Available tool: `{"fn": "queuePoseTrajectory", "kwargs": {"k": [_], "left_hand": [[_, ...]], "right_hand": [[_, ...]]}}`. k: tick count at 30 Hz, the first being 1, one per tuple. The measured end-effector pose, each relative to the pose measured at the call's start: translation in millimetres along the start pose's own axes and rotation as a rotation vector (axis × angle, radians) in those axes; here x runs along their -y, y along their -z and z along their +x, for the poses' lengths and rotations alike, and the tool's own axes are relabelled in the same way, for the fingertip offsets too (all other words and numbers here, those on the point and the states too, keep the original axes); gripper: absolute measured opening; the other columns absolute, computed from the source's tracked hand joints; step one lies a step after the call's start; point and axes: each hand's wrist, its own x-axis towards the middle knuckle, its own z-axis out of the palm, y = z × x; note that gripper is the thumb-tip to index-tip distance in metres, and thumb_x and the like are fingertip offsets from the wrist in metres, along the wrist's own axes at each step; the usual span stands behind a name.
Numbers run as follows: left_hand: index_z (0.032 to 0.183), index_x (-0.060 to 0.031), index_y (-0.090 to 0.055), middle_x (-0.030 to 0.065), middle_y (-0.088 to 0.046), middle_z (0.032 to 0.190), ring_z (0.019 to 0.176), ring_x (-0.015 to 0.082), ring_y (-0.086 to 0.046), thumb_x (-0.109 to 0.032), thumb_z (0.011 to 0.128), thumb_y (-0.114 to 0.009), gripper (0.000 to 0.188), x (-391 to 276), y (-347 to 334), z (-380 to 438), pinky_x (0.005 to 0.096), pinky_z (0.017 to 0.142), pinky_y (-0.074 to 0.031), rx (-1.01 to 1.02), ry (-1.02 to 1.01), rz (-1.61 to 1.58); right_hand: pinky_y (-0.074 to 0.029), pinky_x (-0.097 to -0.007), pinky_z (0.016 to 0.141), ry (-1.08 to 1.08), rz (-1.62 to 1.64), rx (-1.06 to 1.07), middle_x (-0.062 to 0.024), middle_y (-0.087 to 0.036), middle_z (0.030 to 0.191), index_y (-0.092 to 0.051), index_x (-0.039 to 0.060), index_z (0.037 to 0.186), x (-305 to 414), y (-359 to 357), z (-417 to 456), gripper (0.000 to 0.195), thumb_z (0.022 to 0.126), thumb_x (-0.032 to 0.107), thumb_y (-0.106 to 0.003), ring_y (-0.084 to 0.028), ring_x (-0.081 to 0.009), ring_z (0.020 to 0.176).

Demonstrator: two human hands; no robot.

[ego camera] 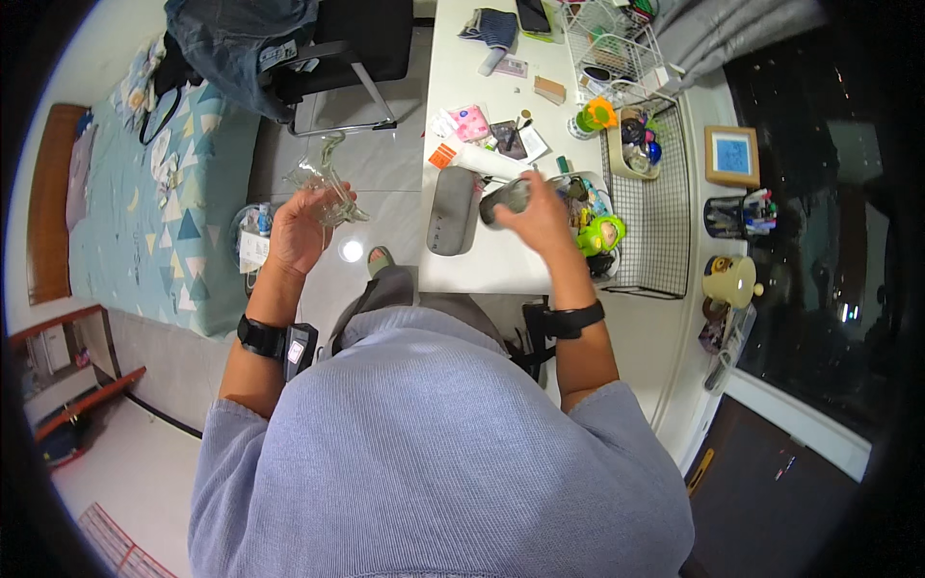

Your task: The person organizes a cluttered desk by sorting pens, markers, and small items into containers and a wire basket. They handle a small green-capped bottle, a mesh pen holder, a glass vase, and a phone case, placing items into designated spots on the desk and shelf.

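My left hand (307, 224) grips a clear glass ornament (325, 180) with branching, curved parts, held over the floor to the left of the desk. Fingers and thumb wrap its lower part. Above the white desk (484, 273), my right hand (536, 217) is spread with thumb and fingers apart. Its thumb overlaps a dark grey rounded object (498, 199), and I cannot tell whether they touch. Next to that object lies a grey oblong case (452, 211). A bright green figurine (598, 236) sits just right of my right hand, by a tray of small items.
Farther up the desk are a pink packet (471, 123), a white tube (493, 160), a flower ornament (594, 117) and a white wire basket (614, 43). A black wire basket (650, 246) lines the right side. A chair (347, 65) and bed (166, 217) stand left.
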Motion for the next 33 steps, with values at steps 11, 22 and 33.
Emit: {"fn": "queuePoseTrajectory", "kwargs": {"k": [11, 22, 33], "left_hand": [[0.110, -0.0007, -0.052, 0.0115, -0.060, 0.104, 0.098, 0.0205, -0.057, -0.012, 0.079, -0.066, 0.037, -9.1, -15.9, -7.0, 0.0322, 0.085, -0.043, -0.133, -0.199, 0.161], [0.122, 0.0016, -0.046, 0.0088, -0.056, 0.107, 0.102, 0.0182, -0.053, -0.006, 0.066, -0.076, 0.064, -21.6, -3.8, -10.6, 0.0301, 0.089, -0.042, -0.317, -0.457, 0.502], [0.121, -0.0034, -0.044, 0.0068, -0.050, 0.113, 0.101, 0.0166, -0.054, 0.003, 0.067, -0.074, 0.062, -30.0, -13.2, -3.8, 0.0283, 0.084, -0.047, -0.092, -0.444, 0.377]], "right_hand": [[-0.046, -0.0400, 0.086, -0.103, -0.208, -0.232, -0.0247, -0.060, 0.107, -0.048, -0.0022, 0.119, -65.5, 43.7, 154.3, 0.075, 0.062, 0.040, -0.073, -0.058, -0.0370, 0.100], [-0.037, -0.0418, 0.100, -0.019, -0.444, -0.272, -0.0267, -0.051, 0.122, -0.041, -0.0015, 0.131, -87.2, 26.2, 164.2, 0.090, 0.065, 0.050, -0.073, -0.046, -0.0393, 0.117], [-0.047, -0.0251, 0.077, 0.515, 0.906, 0.173, -0.0056, -0.061, 0.100, -0.058, 0.0017, 0.106, 194.9, -78.8, 42.3, 0.020, 0.090, 0.011, -0.052, -0.057, -0.0116, 0.088]]}}
